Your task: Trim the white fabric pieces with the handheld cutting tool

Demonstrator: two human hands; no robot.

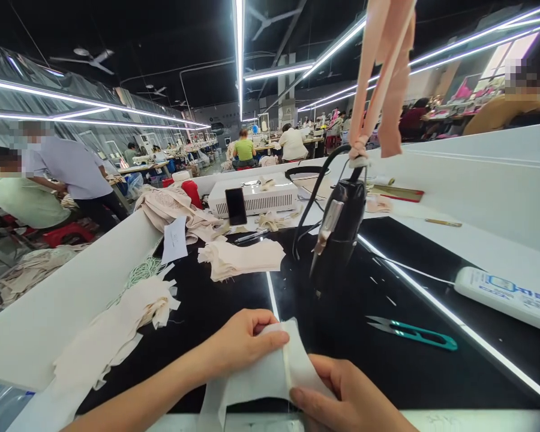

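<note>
A pale fabric piece with a seam or narrow strip down it is stretched between my two hands, near the front edge of the black tabletop. My left hand pinches its upper part, thumb on top by the seam. Lower down, my right hand grips the right side, with the thumb pressed on the cloth near the strip. The fingers under the cloth are hidden. Ahead of my hands lies a stack of cream fabric pieces. Teal thread snips rest to the right.
A black handheld tool hangs from pink cloth strips above the table. At left lie more cream pieces and green cord. A phone leans on a white box. A white power strip sits right. People work beyond.
</note>
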